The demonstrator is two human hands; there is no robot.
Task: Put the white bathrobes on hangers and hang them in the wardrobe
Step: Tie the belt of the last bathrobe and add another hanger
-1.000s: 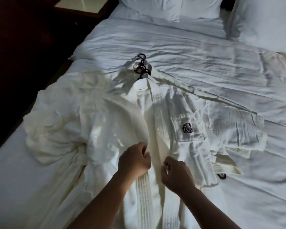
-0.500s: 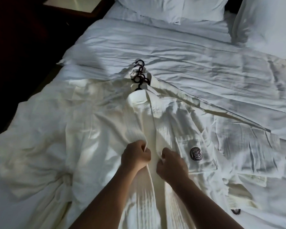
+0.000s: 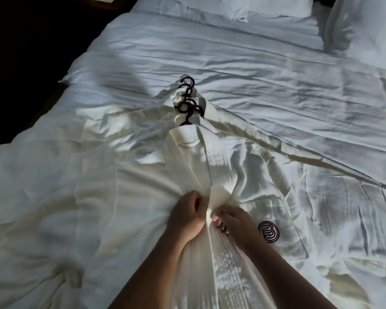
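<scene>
Now, left hand point(image 3: 185, 216): my fingers are curled into a fist round the ribbed front band of the top bathrobe point(image 3: 125, 197), knuckles up, just left of the opening.
Right hand point(image 3: 236, 224): my fingertips point(image 3: 217, 220) are bent inward and pinch the opposite front edge. The two hands sit almost together, with only a fold of cloth between them.
Top bathrobe: white, it lies front-up on the bed, creased and spread wide to the left. Its two front bands run together from the neck down into my grip, and the cloth is gathered in tight folds there.
Collar point(image 3: 187, 139): folded flat, it points toward the head of the bed, with a small loop inside it.
Hanger hooks point(image 3: 187, 97): dark, and several of them, bunched one over another just beyond the collar. The hanger bodies are hidden inside the cloth.
Second collar point(image 3: 210, 111): another white ribbed neckline shows beside the hooks, under the top robe.
Logo point(image 3: 268, 231): a dark round embroidered mark on the chest pocket, just right of my right hand.
Duvet point(image 3: 254, 74): white and wrinkled, it lies beneath the robes and reaches to the pillows.
Pillows point(image 3: 265, 5): white, they lie along the far edge of the bed.
</scene>
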